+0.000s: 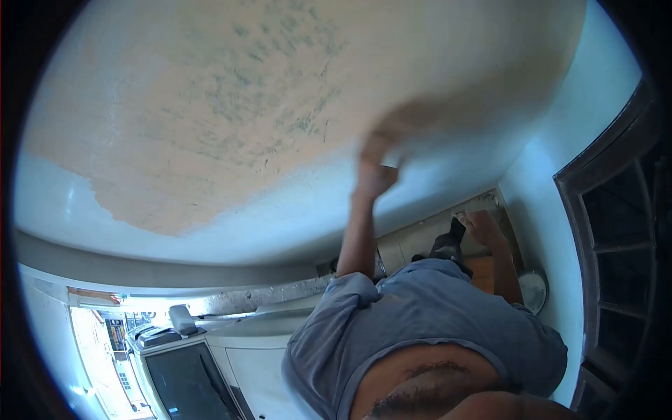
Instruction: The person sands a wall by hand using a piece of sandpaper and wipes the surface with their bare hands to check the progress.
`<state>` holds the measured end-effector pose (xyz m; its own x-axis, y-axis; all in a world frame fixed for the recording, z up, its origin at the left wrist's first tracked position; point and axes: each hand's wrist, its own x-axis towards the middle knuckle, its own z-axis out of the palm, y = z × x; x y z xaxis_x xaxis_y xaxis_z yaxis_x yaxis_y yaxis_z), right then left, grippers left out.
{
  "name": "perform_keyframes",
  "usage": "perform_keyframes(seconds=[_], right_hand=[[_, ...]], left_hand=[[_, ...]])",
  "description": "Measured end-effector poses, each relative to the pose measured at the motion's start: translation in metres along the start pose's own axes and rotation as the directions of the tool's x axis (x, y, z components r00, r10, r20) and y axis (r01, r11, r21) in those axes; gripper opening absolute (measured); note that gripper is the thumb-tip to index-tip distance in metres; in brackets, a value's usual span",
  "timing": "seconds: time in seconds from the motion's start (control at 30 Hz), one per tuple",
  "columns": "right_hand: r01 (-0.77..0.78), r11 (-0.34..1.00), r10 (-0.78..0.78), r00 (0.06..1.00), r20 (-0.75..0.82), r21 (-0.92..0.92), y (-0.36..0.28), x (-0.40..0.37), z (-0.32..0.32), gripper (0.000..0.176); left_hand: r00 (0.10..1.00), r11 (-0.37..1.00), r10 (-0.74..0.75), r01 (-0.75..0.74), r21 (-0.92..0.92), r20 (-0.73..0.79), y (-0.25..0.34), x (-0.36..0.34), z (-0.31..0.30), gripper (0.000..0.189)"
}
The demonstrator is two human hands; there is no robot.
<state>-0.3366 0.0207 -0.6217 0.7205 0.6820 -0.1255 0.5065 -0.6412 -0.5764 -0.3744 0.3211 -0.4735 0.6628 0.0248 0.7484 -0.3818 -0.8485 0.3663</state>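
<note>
1. While the left hand [378,178] was raised at the wall [294,203], its fingers blurred into a brownish smear; how far they were curled, and whether they had hold of anything, I cannot tell.
2. Just beyond that hand spread the wall's tan patch [231,119], scuffed with dark marks and ending raggedly against the pale blue; whether skin met surface was unclear.
3. Lower down, the right hand [479,227] had bent fingers beside a dark object [448,241] above the floor [397,255]; I cannot tell whether they gripped anything.
4. Near the right forearm stood a round container [534,292], partly hidden by the arm, with something whitish showing inside its rim; what that was, I cannot tell.
5. An orange-brown surface [483,274] showed between the right forearm and the grey-blue shirt [420,308].
</note>
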Motion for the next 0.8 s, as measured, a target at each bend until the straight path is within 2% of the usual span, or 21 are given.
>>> perform_keyframes(seconds=[0.03, 0.07, 0.1, 0.13, 0.17, 0.2, 0.23, 0.27, 0.3, 0.37, 0.43, 0.47, 0.5, 0.53, 0.57, 0.6, 0.63, 0.7, 0.73, 0.77, 0.8], right_hand=[[-0.002, 1.0, 0.002, 1.0, 0.021, -0.003, -0.002, -0.006, 0.003, 0.035], [-0.012, 1.0, 0.014, 0.996, 0.093, -0.025, -0.006, -0.01, 0.005, 0.036], [-0.015, 0.999, 0.023, 0.986, 0.162, -0.047, -0.009, -0.013, 0.007, 0.037], [-0.007, 0.999, 0.016, 0.983, 0.184, -0.047, -0.012, -0.014, 0.009, 0.037], [0.029, 0.999, -0.021, 0.979, 0.202, -0.035, -0.015, -0.013, 0.01, 0.038], [0.063, 0.998, -0.056, 0.974, 0.219, -0.023, -0.018, -0.012, 0.012, 0.04], [0.065, 0.998, -0.058, 0.97, 0.236, -0.023, -0.02, -0.007, 0.017, 0.04], [0.082, 0.993, -0.06, 0.972, 0.227, -0.09, -0.022, 0.0, 0.022, 0.04], [0.096, 0.982, -0.061, 0.975, 0.212, -0.16, -0.024, 0.007, 0.023, 0.04], [0.14, 0.981, -0.114, 0.975, 0.191, -0.13, -0.041, 0.016, 0.016, 0.039], [0.19, 0.976, -0.172, 0.973, 0.154, -0.111, -0.043, 0.016, 0.008, 0.038], [0.195, 0.974, -0.175, 0.972, 0.16, -0.116, -0.043, 0.016, 0.006, 0.038], [0.204, 0.972, -0.182, 0.967, 0.179, -0.115, -0.045, 0.013, 0.008, 0.037], [0.216, 0.97, -0.192, 0.963, 0.192, -0.114, -0.043, 0.009, 0.011, 0.037], [0.241, 0.962, -0.213, 0.957, 0.194, -0.131, -0.038, 0.005, 0.013, 0.037], [0.265, 0.953, -0.236, 0.953, 0.193, -0.146, -0.034, 0.004, 0.017, 0.037], [0.277, 0.951, -0.248, 0.949, 0.196, -0.139, -0.028, 0.005, 0.021, 0.037], [0.269, 0.945, -0.19, 0.916, 0.354, -0.188, -0.02, 0.006, 0.031, 0.035], [0.272, 0.944, -0.195, 0.916, 0.351, -0.185, -0.027, 0.005, 0.032, 0.035], [0.303, 0.936, -0.236, 0.918, 0.32, -0.18, -0.035, 0.005, 0.03, 0.035], [0.333, 0.926, -0.275, 0.918, 0.286, -0.179, -0.043, 0.005, 0.028, 0.034]], left_hand=[[0.926, 0.988, 0.141, -0.107, 0.115, -0.35, -0.013, -0.002, -0.026, 0.03], [0.817, 0.956, 0.058, 0.119, 0.267, -0.574, 0.013, 0.019, -0.062, 0.027], [0.693, 0.804, 0.11, 0.36, 0.474, -0.713, -0.002, 0.013, -0.079, 0.039], [0.635, 0.794, -0.011, 0.475, 0.379, -0.772, -0.016, 0.012, -0.075, 0.059], [0.612, 0.724, -0.102, 0.587, 0.364, -0.784, -0.063, -0.001, -0.049, 0.071], [0.784, 0.506, -0.12, 0.576, 0.642, -0.609, -0.065, -0.014, -0.018, 0.081], [0.942, 0.462, -0.181, 0.336, 0.821, -0.284, -0.062, -0.032, 0.013, 0.087], [0.771, 0.661, -0.531, 0.119, 0.741, 0.351, -0.029, -0.016, 0.026, 0.087], [0.213, 0.862, -0.504, 0.076, 0.5, 0.837, 0.005, 0.003, 0.028, 0.087], [0.272, 0.954, -0.121, 0.299, 0.036, 0.955, 0.034, -0.021, 0.014, 0.07], [0.7, 0.848, -0.159, 0.459, -0.267, 0.697, 0.036, -0.022, -0.028, 0.058], [0.963, 0.957, -0.116, 0.174, -0.23, 0.244, 0.03, -0.026, -0.054, 0.048], [0.975, 0.966, -0.219, 0.21, -0.147, -0.047, 0.029, -0.028, -0.089, 0.045], [0.908, 0.958, -0.21, 0.118, -0.26, -0.362, 0.01, -0.029, -0.119, 0.038], [0.741, 0.946, -0.21, -0.012, -0.324, -0.638, -0.006, -0.029, -0.144, 0.041], [0.572, 0.978, -0.192, 0.178, -0.108, -0.797, -0.001, -0.021, -0.165, 0.043], [0.393, 0.917, -0.1, 0.393, 0.069, -0.914, 0.006, -0.013, -0.18, 0.047], [0.35, 0.842, -0.243, 0.539, -0.017, -0.905, -0.032, -0.009, -0.173, 0.065], [0.552, 0.844, -0.255, 0.527, 0.095, -0.794, -0.08, -0.029, -0.156, 0.081], [0.611, 0.683, -0.178, 0.641, 0.35, -0.772, -0.067, -0.01, -0.121, 0.084], [0.725, 0.774, -0.062, 0.469, 0.426, -0.686, -0.057, -0.004, -0.088, 0.081]])
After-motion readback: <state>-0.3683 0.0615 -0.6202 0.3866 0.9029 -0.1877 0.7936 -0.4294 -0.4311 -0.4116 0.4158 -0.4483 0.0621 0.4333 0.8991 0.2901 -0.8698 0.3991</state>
